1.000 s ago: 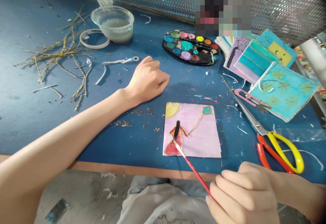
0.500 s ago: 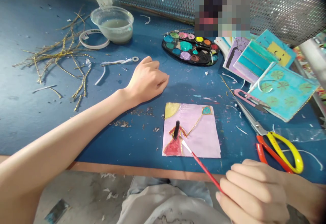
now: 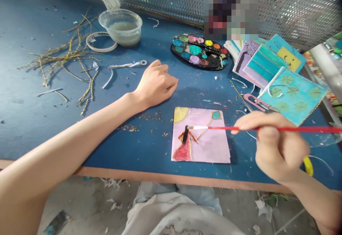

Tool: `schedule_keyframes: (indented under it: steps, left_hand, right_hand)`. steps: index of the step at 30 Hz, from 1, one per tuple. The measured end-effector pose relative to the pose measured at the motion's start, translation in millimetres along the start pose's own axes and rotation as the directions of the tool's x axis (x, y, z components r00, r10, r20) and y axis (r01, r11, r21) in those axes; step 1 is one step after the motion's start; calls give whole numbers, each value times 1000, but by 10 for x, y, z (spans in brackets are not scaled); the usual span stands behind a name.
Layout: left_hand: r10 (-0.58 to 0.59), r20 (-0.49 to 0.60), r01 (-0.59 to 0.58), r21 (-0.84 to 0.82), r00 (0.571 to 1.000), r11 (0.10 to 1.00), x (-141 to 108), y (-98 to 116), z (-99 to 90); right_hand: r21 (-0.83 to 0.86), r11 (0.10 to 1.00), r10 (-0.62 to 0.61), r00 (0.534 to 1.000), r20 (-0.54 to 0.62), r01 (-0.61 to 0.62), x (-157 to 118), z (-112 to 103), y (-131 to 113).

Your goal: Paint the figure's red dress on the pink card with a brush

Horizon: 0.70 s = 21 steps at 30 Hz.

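My right hand point(image 3: 278, 142) is raised over the table's right side, its fingers shut on a red-handled paintbrush point(image 3: 267, 129). The brush lies nearly level, and its pale bristles reach over a lilac painted card point(image 3: 211, 146). They end near the black-haired figure in a red dress; contact cannot be told. The card also shows a yellow sun and a turquoise kite. My left hand point(image 3: 156, 84) rests on the blue table, fingers loosely curled and holding nothing, left of the card.
A round black watercolour palette point(image 3: 199, 51) lies beyond the card. Painted cards point(image 3: 292, 96) overlap at right, above pink snips point(image 3: 253, 101). Yellow scissor handles point(image 3: 308, 166) show beneath my right hand. Gold pipe cleaners point(image 3: 64, 57), a tape roll point(image 3: 100, 42) and a plastic cup point(image 3: 121, 28) lie left.
My right hand has risen and moved up the view, turning the brush from a steep slant to nearly level. It now hides most of the scissors. My left hand has stayed in place.
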<state>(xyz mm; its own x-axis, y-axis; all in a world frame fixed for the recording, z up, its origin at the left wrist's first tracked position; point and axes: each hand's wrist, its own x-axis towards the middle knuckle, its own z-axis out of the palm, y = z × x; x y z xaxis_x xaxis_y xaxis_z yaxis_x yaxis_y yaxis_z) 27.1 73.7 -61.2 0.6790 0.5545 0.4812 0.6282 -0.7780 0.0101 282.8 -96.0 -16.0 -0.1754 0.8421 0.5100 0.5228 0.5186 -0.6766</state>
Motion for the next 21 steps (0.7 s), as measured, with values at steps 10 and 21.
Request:
schedule_keyframes:
  steps: [10,21]
  left_hand:
    - [-5,-43,3,-47,999,999,-33,-33,48]
    - [10,-70,-13,-44,997,999,-49,-52,71]
  right_hand:
    - [415,854,323,945,52,-315,337,41,27]
    - [101,990,-98,994,44,93,327,391,-354]
